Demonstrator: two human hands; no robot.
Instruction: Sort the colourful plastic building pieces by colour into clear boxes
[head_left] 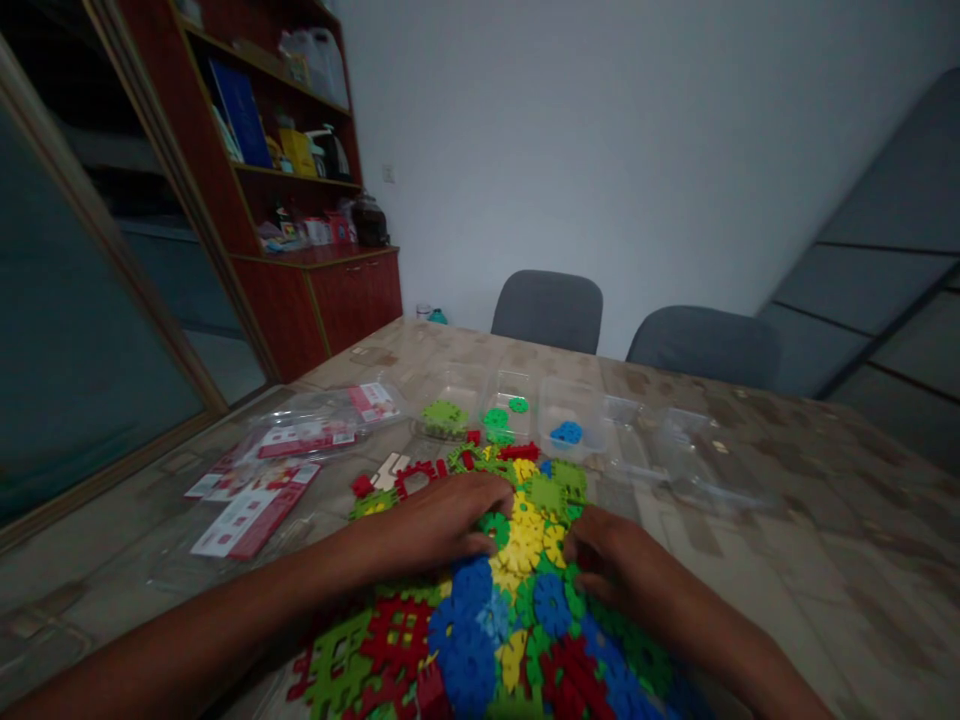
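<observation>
A heap of plastic pieces in red, green, blue and yellow (525,535) covers the near middle of the table. Over its left side reaches my left hand (457,515), its thumb and fingers bent around a green disc (495,529) near the yellow ones. My right hand (600,550) is at the heap's right side, fingers curled down among green and yellow discs; what its fingertips hold, if anything, is hidden. Behind the heap, clear bins hold light green pieces (445,418), green discs (498,420) and blue discs (567,432).
More clear bins (694,450) stand at the right of the row. Clear packaging with red and white cards (259,510) lies on the left of the table (750,540). Two grey chairs (547,305) stand beyond the far edge, with a red cabinet (352,300) at the back left.
</observation>
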